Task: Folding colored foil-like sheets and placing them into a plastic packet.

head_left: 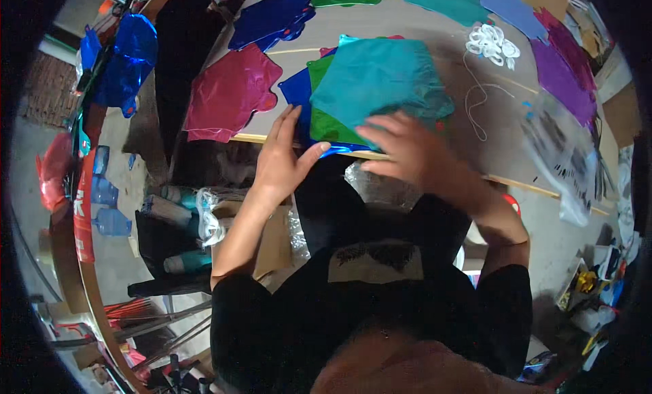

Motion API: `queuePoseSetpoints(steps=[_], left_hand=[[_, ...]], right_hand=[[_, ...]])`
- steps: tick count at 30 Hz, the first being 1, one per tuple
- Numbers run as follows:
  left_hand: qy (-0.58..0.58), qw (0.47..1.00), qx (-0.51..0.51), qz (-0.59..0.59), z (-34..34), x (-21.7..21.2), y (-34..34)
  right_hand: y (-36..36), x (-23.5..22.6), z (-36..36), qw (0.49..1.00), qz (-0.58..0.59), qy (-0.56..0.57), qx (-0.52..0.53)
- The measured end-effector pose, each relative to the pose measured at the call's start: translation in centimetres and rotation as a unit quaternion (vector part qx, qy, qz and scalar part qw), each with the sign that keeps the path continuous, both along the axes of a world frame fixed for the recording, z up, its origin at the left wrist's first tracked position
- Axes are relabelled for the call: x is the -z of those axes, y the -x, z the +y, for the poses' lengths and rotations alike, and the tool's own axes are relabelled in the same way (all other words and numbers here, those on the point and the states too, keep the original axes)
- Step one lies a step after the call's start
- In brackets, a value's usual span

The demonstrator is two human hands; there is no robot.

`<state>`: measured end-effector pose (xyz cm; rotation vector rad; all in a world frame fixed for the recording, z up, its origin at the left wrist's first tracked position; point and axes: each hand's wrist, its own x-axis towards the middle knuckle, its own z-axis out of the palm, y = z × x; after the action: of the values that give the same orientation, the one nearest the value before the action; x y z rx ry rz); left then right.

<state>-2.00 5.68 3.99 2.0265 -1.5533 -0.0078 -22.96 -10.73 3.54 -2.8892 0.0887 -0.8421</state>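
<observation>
In front of me a stack of flat, shiny foil pieces lies at the table's near edge. A teal foil piece (377, 75) is on top, a green one (333, 128) shows under it, and a dark blue one (295, 88) sticks out at the left. My left hand (280, 153) rests on the blue foil by the edge, fingers stretched and thumb apart. Over the green and teal foil is my right hand (407, 146), blurred, with its fingers spread and nothing seen in them. Whether it touches the foil I cannot tell.
A magenta foil piece (231, 92) lies left of the stack; blue (272, 17) and purple (564, 78) ones lie farther around the table. White string loops (492, 44) trail a thread on the right, near a clear plastic bag (560, 153). A cardboard box (275, 238) stands below the table.
</observation>
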Motion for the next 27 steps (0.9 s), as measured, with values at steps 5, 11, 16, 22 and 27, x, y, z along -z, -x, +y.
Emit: queuePoseSetpoints(steps=[5, 11, 16, 22, 27], left_hand=[[-0.001, 0.999, 0.045, 0.011, -0.2, 0.2, 0.3], [-0.045, 0.994, 0.096, -0.030, -2.0, 0.7, -1.9], [-0.062, 0.987, 0.119, -0.089, -4.3, 0.6, -2.7], [-0.054, 0.987, 0.124, -0.090, -6.2, 1.0, -2.2], [-0.036, 0.993, 0.094, -0.061, -6.4, 1.6, -1.6]], right_hand=[[6.1, 1.5, -9.2, 0.998, 0.030, 0.027, 0.048], [6.2, 1.6, -11.7, 0.973, 0.181, -0.025, 0.140], [5.8, 1.9, -11.3, 0.978, 0.162, -0.036, 0.125], [4.6, 1.9, -11.7, 0.977, 0.174, 0.003, 0.121], [3.2, 2.9, -12.5, 0.983, 0.127, 0.039, 0.129]])
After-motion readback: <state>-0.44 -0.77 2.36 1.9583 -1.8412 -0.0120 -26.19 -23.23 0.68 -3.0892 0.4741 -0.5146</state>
